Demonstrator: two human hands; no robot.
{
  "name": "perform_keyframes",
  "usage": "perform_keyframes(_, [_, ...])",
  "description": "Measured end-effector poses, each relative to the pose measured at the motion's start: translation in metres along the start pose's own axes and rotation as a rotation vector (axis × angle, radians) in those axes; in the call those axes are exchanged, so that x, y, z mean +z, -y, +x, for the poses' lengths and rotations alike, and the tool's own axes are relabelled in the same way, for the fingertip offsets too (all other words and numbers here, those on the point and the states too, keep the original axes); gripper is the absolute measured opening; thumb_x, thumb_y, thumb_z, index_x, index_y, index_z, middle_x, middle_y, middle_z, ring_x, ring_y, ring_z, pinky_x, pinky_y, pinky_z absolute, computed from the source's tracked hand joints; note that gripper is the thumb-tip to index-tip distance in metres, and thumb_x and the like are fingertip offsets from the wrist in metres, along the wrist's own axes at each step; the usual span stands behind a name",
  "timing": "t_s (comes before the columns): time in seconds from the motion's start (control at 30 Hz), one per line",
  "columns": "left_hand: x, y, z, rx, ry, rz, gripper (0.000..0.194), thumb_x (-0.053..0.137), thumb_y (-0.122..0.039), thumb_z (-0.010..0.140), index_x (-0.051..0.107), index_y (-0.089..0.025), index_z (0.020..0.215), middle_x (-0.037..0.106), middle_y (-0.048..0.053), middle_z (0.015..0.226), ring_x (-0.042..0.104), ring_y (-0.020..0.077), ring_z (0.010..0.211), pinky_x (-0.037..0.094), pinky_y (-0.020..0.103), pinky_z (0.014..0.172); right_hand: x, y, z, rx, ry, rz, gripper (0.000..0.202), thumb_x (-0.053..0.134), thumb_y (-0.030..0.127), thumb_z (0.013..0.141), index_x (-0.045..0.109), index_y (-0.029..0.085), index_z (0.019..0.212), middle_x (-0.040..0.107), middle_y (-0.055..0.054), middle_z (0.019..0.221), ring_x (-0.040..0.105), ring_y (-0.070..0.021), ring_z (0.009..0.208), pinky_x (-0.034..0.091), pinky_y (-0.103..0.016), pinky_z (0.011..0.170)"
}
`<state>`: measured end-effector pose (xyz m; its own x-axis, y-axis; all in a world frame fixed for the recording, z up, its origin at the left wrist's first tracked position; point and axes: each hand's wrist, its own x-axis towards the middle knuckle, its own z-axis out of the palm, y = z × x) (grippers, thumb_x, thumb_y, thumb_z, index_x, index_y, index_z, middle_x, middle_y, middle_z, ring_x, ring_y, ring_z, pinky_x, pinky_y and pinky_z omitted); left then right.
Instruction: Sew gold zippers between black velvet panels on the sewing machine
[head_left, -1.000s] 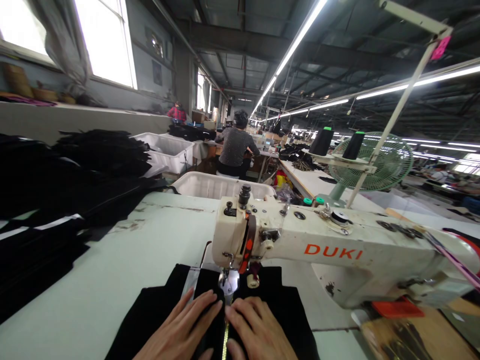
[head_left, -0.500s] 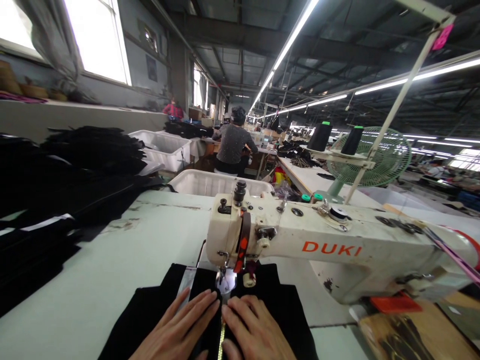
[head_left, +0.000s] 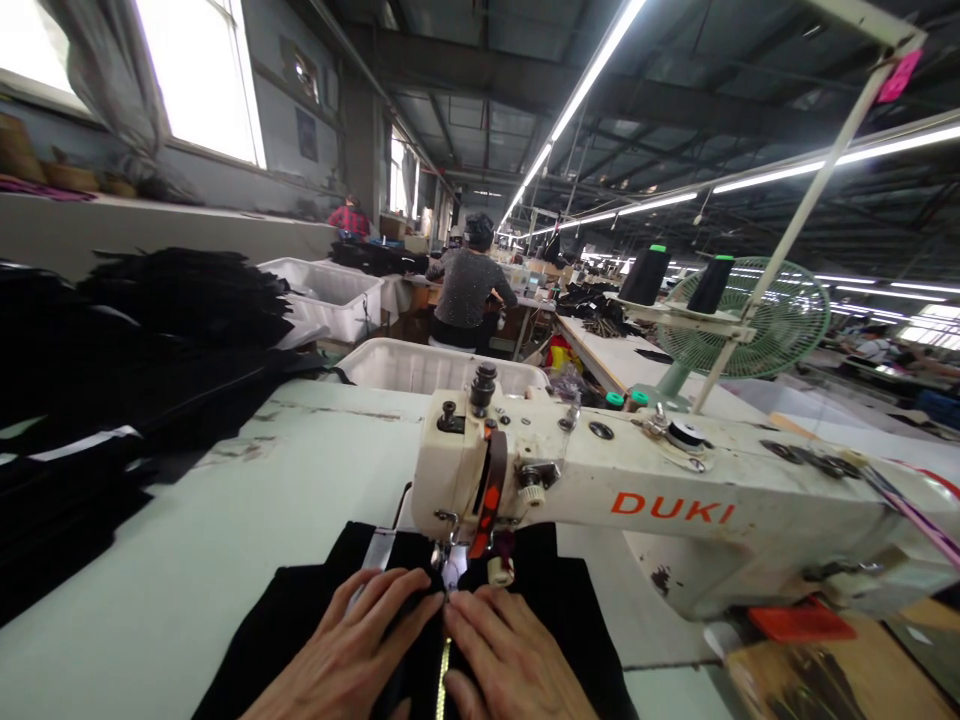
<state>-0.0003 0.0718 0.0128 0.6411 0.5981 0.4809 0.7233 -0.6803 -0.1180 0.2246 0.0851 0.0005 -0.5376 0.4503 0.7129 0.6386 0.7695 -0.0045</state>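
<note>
Black fabric lies under the needle area of a white sewing machine marked DUKI. My left hand rests flat on the fabric, left of the needle, fingers spread and slightly bent. On the other side, my right hand presses on the cloth with its fingers apart. Between both hands runs a narrow yellowish metallic strip toward the lit presser foot. A grey strip shows on the fabric beyond my left fingertips.
Stacks of black cloth cover the table's left side. Behind the machine stand a white bin, thread cones and a green fan. A person sits farther ahead. A red tray is at right.
My left fingers are more bent and bunched near the presser foot. The fabric has shifted slightly forward under both hands. The view has moved a little.
</note>
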Motion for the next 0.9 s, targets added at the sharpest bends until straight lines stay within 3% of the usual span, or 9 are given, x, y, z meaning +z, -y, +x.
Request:
perform_keyframes(0.3, [-0.006,0.003,0.010,-0.007,0.036,-0.085,0.067,0.056,-0.016,0.073,0.049,-0.020,0.140,0.064,0.004,0.136,0.062,0.0233,0.122,0.051,0.036,0.106,0.001,-0.007,0.009,-0.031,0.027,-0.039,0.044,0.031,0.040,0.107,0.067,0.017,0.113,0.076,-0.001,0.107,0.073,-0.0200,0.089,0.062,-0.028,0.078])
perform_keyframes(0.43, [-0.003,0.003,0.010,-0.014,0.002,0.011,0.061,0.057,-0.020,0.075,0.053,-0.020,0.136,0.065,0.008,0.134,0.064,0.0274,0.119,0.056,0.039,0.099,-0.003,-0.011,0.010,-0.056,0.114,-0.043,0.041,0.033,0.037,0.107,0.064,0.015,0.121,0.074,-0.003,0.114,0.071,-0.0203,0.098,0.060,-0.028,0.086])
perform_keyframes(0.67, [-0.004,0.003,0.011,0.012,-0.060,0.010,0.063,0.054,-0.016,0.076,0.050,-0.022,0.138,0.068,0.003,0.130,0.065,0.0225,0.117,0.052,0.033,0.104,0.011,-0.011,-0.001,0.014,0.054,0.000,0.034,0.048,0.039,0.102,0.063,0.017,0.123,0.074,-0.004,0.114,0.070,-0.0207,0.101,0.058,-0.029,0.091])
perform_keyframes(0.8, [-0.001,0.006,0.011,0.013,-0.028,0.026,0.062,0.054,-0.017,0.076,0.052,-0.021,0.137,0.068,0.006,0.130,0.066,0.0260,0.116,0.057,0.036,0.097,0.014,-0.012,-0.004,0.041,0.054,0.025,0.035,0.049,0.039,0.102,0.061,0.018,0.127,0.073,-0.003,0.117,0.069,-0.0200,0.103,0.056,-0.029,0.094])
perform_keyframes(0.9, [0.000,0.008,0.011,-0.003,0.020,-0.025,0.062,0.057,-0.019,0.076,0.053,-0.023,0.138,0.067,0.005,0.131,0.065,0.0262,0.118,0.055,0.037,0.101,0.013,-0.014,-0.004,0.031,0.065,0.016,0.035,0.047,0.038,0.102,0.061,0.018,0.127,0.073,-0.004,0.117,0.069,-0.0204,0.103,0.056,-0.029,0.094])
